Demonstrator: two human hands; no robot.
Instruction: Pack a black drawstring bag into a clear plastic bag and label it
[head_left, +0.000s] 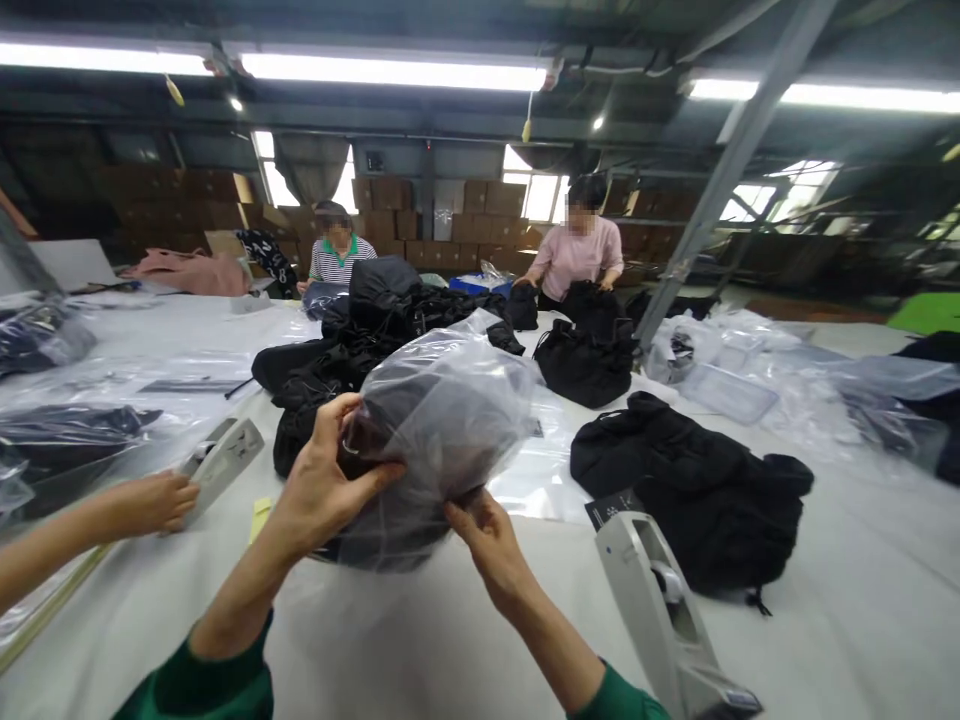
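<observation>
A clear plastic bag with a dark garment inside is held up over the white table. My left hand grips the bag's left side, thumb and fingers closed on the plastic. At the bag's lower edge, my right hand pinches the plastic. Both my sleeves are green.
A grey tape dispenser stands at the right front. A co-worker's hand at the left rests on another tape dispenser. Black garments and plastic bags lie across the table. Two people work at the far side.
</observation>
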